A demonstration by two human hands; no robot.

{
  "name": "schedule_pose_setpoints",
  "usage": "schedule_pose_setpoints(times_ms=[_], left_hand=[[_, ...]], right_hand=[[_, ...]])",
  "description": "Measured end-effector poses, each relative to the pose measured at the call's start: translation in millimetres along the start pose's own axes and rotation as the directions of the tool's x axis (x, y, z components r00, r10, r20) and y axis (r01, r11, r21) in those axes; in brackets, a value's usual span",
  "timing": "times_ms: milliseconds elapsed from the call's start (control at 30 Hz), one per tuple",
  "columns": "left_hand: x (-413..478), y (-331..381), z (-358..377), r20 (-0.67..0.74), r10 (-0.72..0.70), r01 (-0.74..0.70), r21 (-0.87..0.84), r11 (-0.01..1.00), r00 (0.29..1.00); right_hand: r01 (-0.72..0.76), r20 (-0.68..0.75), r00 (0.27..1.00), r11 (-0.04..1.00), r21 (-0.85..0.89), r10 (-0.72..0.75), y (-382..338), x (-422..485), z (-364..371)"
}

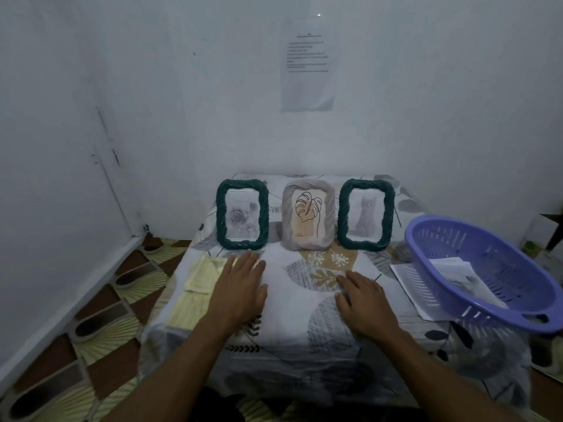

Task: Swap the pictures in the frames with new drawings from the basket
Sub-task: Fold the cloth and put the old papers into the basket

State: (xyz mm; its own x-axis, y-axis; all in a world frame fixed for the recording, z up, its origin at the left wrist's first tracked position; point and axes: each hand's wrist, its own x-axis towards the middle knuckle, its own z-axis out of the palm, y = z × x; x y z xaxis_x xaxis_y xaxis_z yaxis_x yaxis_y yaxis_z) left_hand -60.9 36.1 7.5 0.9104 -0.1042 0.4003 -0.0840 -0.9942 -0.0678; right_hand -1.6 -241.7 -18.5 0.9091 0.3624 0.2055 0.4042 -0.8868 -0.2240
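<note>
Hands are laid flat on the patterned tablecloth (292, 312), fingers spread and nothing held: the left hand (242, 289) is placed beside a folded yellow cloth (198, 287), the right hand (365, 306) nearer the middle of the table. To the right, a purple basket (487, 269) is seen at the table's edge, tilted, with printed sheets (463, 274) lying inside it; another sheet (408, 284) is spread on the tablecloth, partly under the basket. Farther back, three woven frames are stood upright in a row against the wall. A rose drawing is held in the left green frame (242, 214), a leaf line drawing in the grey middle frame (308, 216), and a cat drawing in the right green frame (365, 214). The frames are set just beside one another, well apart from both hands. On the wall above, a printed paper (307, 62) is fixed; its text cannot be read
</note>
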Motion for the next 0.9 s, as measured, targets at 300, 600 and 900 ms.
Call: schedule_pose_setpoints(times_ms=[300,600,900], left_hand=[[-49,-48,-10,0.269,-0.166,0.226,-0.212,0.951,0.949],[9,9,-60,0.356,-0.387,0.482,-0.821,0.305,0.851],[37,59,-63,0.524,-0.356,0.519,-0.846,-0.119,0.773]], right_hand=[[-0.022,0.008,1.0,1.0,-0.02,0.023,-12,-1,-3],[0.198,-0.09,0.98,0.805,0.559,-0.178,-81,-12,-27],[-0.093,0.058,0.992,0.327,0.94,0.116,-89,-11,-64]])
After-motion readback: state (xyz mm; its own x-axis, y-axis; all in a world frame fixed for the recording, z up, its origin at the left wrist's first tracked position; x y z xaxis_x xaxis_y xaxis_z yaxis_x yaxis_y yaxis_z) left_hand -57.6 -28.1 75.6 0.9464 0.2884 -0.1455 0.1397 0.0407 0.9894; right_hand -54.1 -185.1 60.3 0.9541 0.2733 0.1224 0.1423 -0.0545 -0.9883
